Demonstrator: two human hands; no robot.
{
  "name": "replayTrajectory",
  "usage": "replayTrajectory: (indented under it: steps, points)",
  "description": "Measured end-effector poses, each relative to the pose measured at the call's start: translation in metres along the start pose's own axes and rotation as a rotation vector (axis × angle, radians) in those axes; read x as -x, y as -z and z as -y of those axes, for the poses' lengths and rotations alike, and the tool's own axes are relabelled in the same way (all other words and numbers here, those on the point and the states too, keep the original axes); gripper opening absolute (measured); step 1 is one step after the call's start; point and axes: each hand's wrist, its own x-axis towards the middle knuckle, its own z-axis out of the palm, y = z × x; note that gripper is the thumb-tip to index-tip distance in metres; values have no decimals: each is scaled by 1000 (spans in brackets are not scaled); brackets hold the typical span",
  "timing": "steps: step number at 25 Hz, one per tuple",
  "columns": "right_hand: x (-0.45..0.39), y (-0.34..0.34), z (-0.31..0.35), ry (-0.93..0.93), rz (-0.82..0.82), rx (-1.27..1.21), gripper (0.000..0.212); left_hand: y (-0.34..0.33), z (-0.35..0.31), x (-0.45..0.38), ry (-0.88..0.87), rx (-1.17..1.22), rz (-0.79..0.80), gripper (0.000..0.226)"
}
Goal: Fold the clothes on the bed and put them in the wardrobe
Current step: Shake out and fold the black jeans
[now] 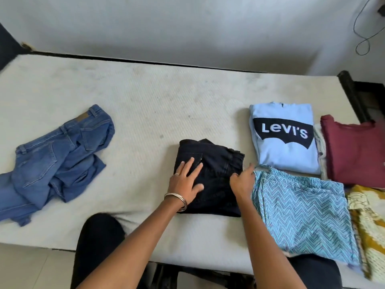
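Note:
Folded dark navy jeans [216,161] lie on the bed [145,105] near its front edge. My left hand [186,181] rests flat on their left part, fingers spread and straight. My right hand [242,180] sits on the jeans' right edge with fingers curled into the fabric. Crumpled blue jeans [54,163] lie unfolded at the left. To the right lie a folded light blue Levi's top [285,155], a folded maroon garment [356,153], a turquoise zigzag-patterned garment [302,213] and a yellow patterned cloth [368,226].
The bed's far side meets a white wall [187,28]. A dark bed frame post [352,94] stands at the right end. A cable [362,28] hangs on the wall at the top right. My knee [100,236] rests against the front edge.

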Motion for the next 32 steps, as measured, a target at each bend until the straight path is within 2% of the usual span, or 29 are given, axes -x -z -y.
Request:
replayTrajectory:
  steps: [2,4,5,6,8,9,11,12,13,15,16,18,20,22,24,25,27,29,31,32]
  points:
    - [17,-13,-4,268,-136,263,67,-18,6,7,-13,-153,185,69]
    - [33,-25,-21,579,-14,531,65,-34,6,7,2,-212,216,69]
    - [31,-27,-32,632,80,667,64,-40,4,2,3,-260,245,70]
    - [27,-25,-42,607,182,759,64,-43,3,-4,-11,-276,279,74]
    - [14,-23,-50,501,300,787,63,-34,7,-14,6,-79,326,91]
    - [12,-22,-48,480,323,770,63,-25,11,-16,52,143,248,98]
    - [18,-25,-44,489,228,719,67,-14,26,-19,245,576,-122,91]
    - [27,-27,-43,451,91,653,71,-11,33,-18,396,674,-247,85]
    - [39,-29,-43,358,-66,540,74,-9,37,-17,537,710,-253,85]
    - [75,-33,-45,83,-260,237,78,-16,41,-6,655,719,-53,96]
    - [91,-34,-42,-76,-261,78,83,-20,39,-2,669,751,7,98]
    - [107,-35,-27,-465,-139,-301,97,-13,33,3,734,935,58,96]
    - [110,-35,-14,-702,-28,-643,111,-2,22,6,754,1215,84,76]
    - [107,-33,-9,-730,-38,-806,115,7,3,20,763,1327,158,45]
    - [106,-27,-10,-711,-107,-906,103,15,-11,46,778,1396,250,29]
    - [106,-23,-12,-680,-115,-975,95,14,-11,59,754,1470,281,28]
    - [105,-13,-13,-600,-76,-1091,83,5,-4,79,637,1712,298,43]
    - [99,3,-4,-498,-24,-1132,72,-3,10,86,649,1928,118,64]
    - [97,28,14,-384,74,-1169,63,-9,18,77,822,2142,-187,67]
    - [95,41,23,-327,136,-1157,58,-9,16,71,904,2230,-254,64]
